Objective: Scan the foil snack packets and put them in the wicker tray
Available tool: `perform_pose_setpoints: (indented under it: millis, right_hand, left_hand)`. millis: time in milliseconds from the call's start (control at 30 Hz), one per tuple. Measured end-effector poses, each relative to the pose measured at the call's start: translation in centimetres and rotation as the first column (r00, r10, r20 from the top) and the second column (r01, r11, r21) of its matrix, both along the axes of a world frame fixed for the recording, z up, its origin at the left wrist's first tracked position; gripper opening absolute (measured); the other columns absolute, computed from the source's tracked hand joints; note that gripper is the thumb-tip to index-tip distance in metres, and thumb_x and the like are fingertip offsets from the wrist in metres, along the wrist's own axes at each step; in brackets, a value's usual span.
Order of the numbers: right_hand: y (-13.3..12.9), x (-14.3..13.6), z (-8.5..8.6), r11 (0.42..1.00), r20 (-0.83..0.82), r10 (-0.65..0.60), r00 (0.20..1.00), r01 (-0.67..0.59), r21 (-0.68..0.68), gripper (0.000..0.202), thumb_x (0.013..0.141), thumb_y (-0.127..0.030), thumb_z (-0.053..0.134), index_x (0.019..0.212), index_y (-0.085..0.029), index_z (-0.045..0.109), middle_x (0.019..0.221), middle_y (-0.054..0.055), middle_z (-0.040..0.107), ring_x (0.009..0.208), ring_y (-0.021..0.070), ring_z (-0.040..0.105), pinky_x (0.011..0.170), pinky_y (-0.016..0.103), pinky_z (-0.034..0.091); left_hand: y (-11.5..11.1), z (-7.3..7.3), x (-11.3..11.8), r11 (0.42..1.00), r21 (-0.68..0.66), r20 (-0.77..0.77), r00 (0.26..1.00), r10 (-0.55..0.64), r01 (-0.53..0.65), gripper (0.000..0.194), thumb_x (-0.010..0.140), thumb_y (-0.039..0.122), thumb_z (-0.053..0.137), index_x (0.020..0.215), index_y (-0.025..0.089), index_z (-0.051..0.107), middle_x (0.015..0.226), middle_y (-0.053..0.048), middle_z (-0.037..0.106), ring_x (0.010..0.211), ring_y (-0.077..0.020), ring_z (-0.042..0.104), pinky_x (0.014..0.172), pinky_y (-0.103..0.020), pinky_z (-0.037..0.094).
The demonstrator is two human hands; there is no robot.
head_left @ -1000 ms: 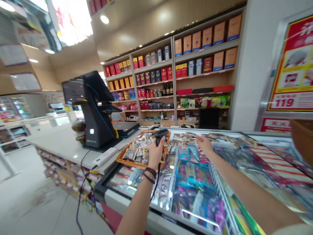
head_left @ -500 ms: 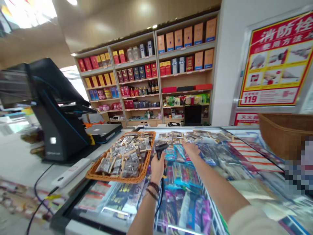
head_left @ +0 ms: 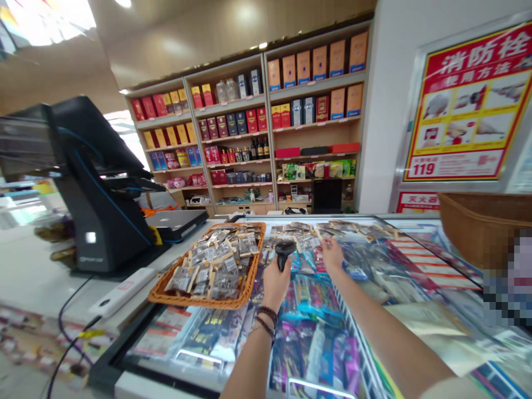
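Observation:
My left hand (head_left: 277, 284), with dark beads at its wrist, is wrapped round the handle of a black handheld scanner (head_left: 285, 249). The scanner's head points away from me over the glass-topped freezer. Just right of it, my right hand (head_left: 332, 256) is closed, its fingertips at the edge of a small clear packet (head_left: 310, 242). More such packets (head_left: 338, 227) lie in a row along the far part of the glass. To the left, an orange wicker basket (head_left: 199, 303) holds several small packets (head_left: 224, 266) with pale edges.
A black checkout terminal (head_left: 100, 221) and a white power strip (head_left: 122, 291) stand on the left counter (head_left: 37, 271). Colourful frozen goods (head_left: 316, 296) show under the glass. A brown basket (head_left: 477, 227) is at the right. Stocked shelves (head_left: 233, 133) line the back.
My left hand has moved slightly right and up with the scanner. My right hand has drawn back a little, and a packet now shows at its fingertips.

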State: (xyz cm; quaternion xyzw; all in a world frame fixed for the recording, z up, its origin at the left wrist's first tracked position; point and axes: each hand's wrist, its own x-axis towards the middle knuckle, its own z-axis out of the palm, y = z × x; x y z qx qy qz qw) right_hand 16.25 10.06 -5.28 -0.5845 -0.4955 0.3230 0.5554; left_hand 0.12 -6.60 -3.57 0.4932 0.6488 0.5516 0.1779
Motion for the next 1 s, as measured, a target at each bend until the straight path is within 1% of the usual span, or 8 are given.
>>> perform_pose_setpoints:
  millis: [133,267,333,467,633,833,933,1000]
  right_hand:
    - [-0.5,0.8,-0.8,0.993,-0.241,0.093,0.966,-0.072,0.095,0.027,0.086,-0.049,0.071,0.091,-0.023,0.070,0.071,0.005,0.076,0.074,0.0291,0.079,0.068,0.036,0.062]
    - [-0.5,0.7,-1.2,0.986,-0.423,0.129,0.897,-0.069,0.153,0.036,0.075,-0.057,0.078,0.085,-0.026,0.063,0.064,0.002,0.070,0.070,0.0295,0.078,0.068,0.041,0.066]
    - [-0.4,0.6,-1.4,0.985,-0.475,0.128,0.871,-0.054,0.166,0.039,0.072,-0.059,0.080,0.084,-0.027,0.061,0.062,0.001,0.069,0.068,0.0290,0.077,0.069,0.042,0.067]
    - [-0.2,0.7,-1.5,0.980,-0.507,0.136,0.851,-0.041,0.194,0.043,0.068,-0.060,0.083,0.084,-0.027,0.061,0.064,0.001,0.070,0.067,0.0285,0.077,0.068,0.043,0.068]
    - [-0.1,0.7,-1.6,0.977,-0.552,0.129,0.824,-0.011,0.212,0.044,0.069,-0.061,0.084,0.083,-0.027,0.060,0.061,-0.002,0.068,0.067,0.0267,0.077,0.069,0.043,0.069]
    - [-0.3,0.6,-1.4,0.975,-0.614,0.133,0.778,0.007,0.220,0.042,0.067,-0.056,0.088,0.082,-0.026,0.062,0.059,-0.002,0.068,0.062,0.0248,0.075,0.066,0.041,0.069]
    - [-0.4,0.6,-1.3,0.977,-0.612,0.129,0.780,0.007,0.215,0.042,0.068,-0.056,0.088,0.084,-0.026,0.063,0.060,-0.002,0.069,0.062,0.0247,0.075,0.066,0.041,0.069]
    - [-0.4,0.6,-1.3,0.977,-0.581,0.121,0.805,0.008,0.215,0.042,0.071,-0.058,0.086,0.085,-0.026,0.062,0.061,-0.002,0.069,0.064,0.0250,0.076,0.067,0.041,0.069]
  left_hand:
    - [-0.1,0.1,0.0,0.999,0.002,-0.035,0.999,-0.042,0.042,0.034,0.096,0.054,0.061,0.086,0.022,0.063,0.066,-0.002,0.062,0.060,-0.0207,0.063,0.061,-0.028,0.041]
    - [-0.1,0.0,-0.1,0.997,0.026,-0.019,0.997,-0.070,0.071,0.040,0.095,0.060,0.061,0.085,0.021,0.063,0.065,-0.002,0.060,0.062,-0.0209,0.062,0.061,-0.028,0.042]
    - [-0.1,0.0,-0.2,0.996,0.041,-0.022,0.997,-0.080,0.080,0.043,0.093,0.064,0.063,0.085,0.021,0.063,0.065,-0.002,0.059,0.063,-0.0207,0.062,0.062,-0.028,0.043]
    - [0.0,-0.2,-0.2,0.992,0.032,-0.060,0.991,-0.119,0.121,0.044,0.093,0.064,0.061,0.083,0.022,0.061,0.066,-0.002,0.060,0.063,-0.0213,0.063,0.061,-0.028,0.044]
    - [0.2,-0.3,-0.2,0.988,-0.023,-0.095,0.983,-0.155,0.154,0.040,0.094,0.061,0.058,0.082,0.023,0.058,0.066,-0.002,0.059,0.063,-0.0209,0.062,0.060,-0.028,0.044]
    - [0.1,-0.4,-0.3,0.983,-0.027,-0.117,0.976,-0.186,0.184,0.040,0.095,0.061,0.057,0.084,0.023,0.059,0.067,-0.002,0.061,0.064,-0.0209,0.063,0.061,-0.029,0.044]
    - [0.1,-0.4,-0.3,0.984,-0.035,-0.103,0.979,-0.178,0.175,0.043,0.093,0.065,0.059,0.083,0.023,0.058,0.066,-0.002,0.060,0.063,-0.0205,0.062,0.061,-0.029,0.045]
    - [0.1,-0.4,-0.3,0.984,-0.036,-0.086,0.981,-0.174,0.172,0.045,0.092,0.066,0.060,0.082,0.023,0.057,0.065,-0.002,0.059,0.062,-0.0202,0.062,0.060,-0.028,0.045]
